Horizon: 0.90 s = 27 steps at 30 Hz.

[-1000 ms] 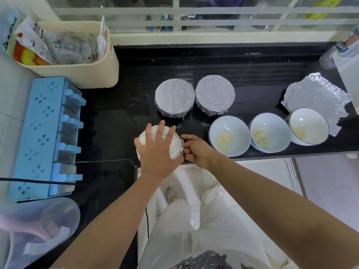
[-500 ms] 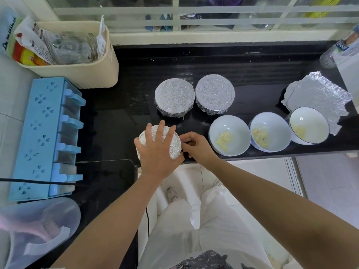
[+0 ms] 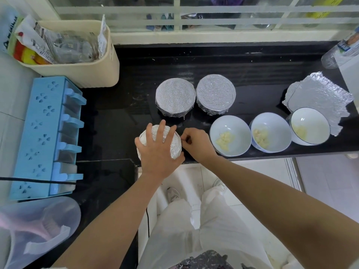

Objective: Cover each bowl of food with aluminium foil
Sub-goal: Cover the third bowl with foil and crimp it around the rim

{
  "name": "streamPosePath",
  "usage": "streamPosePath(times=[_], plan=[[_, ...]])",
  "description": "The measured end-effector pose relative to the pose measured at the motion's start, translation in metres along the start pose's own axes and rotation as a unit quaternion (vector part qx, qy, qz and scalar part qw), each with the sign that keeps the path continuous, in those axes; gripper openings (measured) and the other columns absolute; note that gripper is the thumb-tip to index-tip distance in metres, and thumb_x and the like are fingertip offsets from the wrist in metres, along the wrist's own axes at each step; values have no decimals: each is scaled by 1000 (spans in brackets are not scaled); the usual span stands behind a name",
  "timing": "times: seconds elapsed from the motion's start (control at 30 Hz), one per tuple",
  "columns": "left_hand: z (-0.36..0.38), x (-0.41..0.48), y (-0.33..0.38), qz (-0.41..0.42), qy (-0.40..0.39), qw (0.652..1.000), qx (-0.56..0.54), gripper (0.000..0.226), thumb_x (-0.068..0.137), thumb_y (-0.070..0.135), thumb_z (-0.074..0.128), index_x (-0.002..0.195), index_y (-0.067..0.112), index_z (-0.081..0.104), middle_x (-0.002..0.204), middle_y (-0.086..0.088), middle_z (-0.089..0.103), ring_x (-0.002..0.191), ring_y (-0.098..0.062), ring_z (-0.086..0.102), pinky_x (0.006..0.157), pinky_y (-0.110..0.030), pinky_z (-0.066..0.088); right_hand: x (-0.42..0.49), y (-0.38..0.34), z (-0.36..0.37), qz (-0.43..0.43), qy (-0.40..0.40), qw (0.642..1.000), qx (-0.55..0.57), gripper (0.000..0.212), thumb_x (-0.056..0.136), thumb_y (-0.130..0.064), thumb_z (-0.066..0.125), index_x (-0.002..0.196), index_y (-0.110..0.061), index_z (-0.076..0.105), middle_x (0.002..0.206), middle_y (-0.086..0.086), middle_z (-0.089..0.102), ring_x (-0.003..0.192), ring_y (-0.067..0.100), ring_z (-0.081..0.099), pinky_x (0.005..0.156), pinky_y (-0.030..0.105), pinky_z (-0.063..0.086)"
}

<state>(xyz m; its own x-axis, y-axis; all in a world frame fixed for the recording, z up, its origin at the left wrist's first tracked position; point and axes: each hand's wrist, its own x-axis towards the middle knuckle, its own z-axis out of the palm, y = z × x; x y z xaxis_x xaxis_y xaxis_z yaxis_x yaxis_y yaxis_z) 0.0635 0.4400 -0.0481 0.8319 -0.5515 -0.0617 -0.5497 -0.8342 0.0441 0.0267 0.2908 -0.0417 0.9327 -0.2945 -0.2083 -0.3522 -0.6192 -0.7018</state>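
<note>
A foil-wrapped bowl (image 3: 175,147) stands at the black counter's front edge. My left hand (image 3: 158,152) lies flat on top of it with fingers spread. My right hand (image 3: 196,142) pinches the foil at the bowl's right rim. Behind it stand two bowls fully covered with foil, one (image 3: 175,97) on the left and one (image 3: 215,94) on the right. To the right, three uncovered white bowls hold pale food: a near one (image 3: 230,135), a middle one (image 3: 271,134) and a far-right one (image 3: 308,126). A loose foil sheet (image 3: 318,96) lies behind the far-right bowl.
A blue multi-compartment container (image 3: 44,133) sits at the left. A cream bin (image 3: 77,70) of packets stands at the back left. A clear plastic bottle (image 3: 342,53) lies at the back right. A translucent lidded container (image 3: 38,226) is at the bottom left. The counter's front edge (image 3: 272,155) runs below the bowls.
My right hand has moved a little up along the bowl's right rim, still pinching the foil. My left hand has stayed pressed on top.
</note>
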Motion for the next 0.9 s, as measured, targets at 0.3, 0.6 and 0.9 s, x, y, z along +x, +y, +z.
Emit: streamPosePath(times=[0.3, 0.6, 0.9], plan=[[0, 1, 0, 0, -1, 1000, -1, 82, 78, 72, 32, 150, 33, 35, 160, -2, 27, 143, -37, 27, 98, -63, 29, -23, -3, 12, 55, 65, 986, 146, 20, 80, 0, 61, 86, -10, 77, 84, 2, 72, 80, 13, 63, 73, 24, 51], [2, 1, 3, -32, -3, 999, -11, 83, 81, 76, 25, 152, 33, 33, 162, -3, 25, 144, -38, 26, 100, -66, 28, -33, -7, 20, 123, 9, 945, 302, 22, 92, -17, 57, 107, -18, 74, 93, -4, 75, 86, 14, 70, 81, 38, 57], [-6, 4, 14, -137, -16, 987, -86, 99, 67, 83, 29, 154, 34, 25, 162, -4, 22, 146, -38, 20, 99, -65, 29, -2, -15, 6, 105, -17, 979, 176, 30, 90, -8, 56, 116, -15, 71, 106, 1, 73, 94, 12, 67, 90, 28, 52]])
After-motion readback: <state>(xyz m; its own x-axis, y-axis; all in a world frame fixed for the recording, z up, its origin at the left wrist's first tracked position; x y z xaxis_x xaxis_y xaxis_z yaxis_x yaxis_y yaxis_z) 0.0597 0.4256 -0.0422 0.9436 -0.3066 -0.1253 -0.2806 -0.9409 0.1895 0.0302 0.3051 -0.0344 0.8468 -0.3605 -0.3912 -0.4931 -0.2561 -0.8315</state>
